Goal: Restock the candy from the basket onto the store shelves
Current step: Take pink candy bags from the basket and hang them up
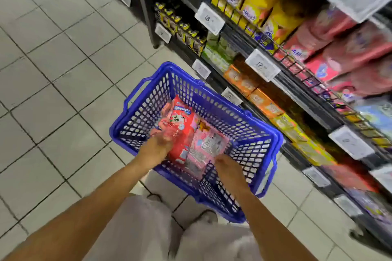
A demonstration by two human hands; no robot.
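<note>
Red candy bag [182, 131] in left grip [163, 133], over blue basket [250, 133].

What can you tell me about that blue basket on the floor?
The basket is bright blue plastic with lattice walls and a solid rim. It stands upright on the grey tiled floor beside the shelves, its handles folded down outside. Red and pink candy packs lie inside. The left hand holds a red pack; the right hand reaches in at the pink packs, its grip unclear.
</note>
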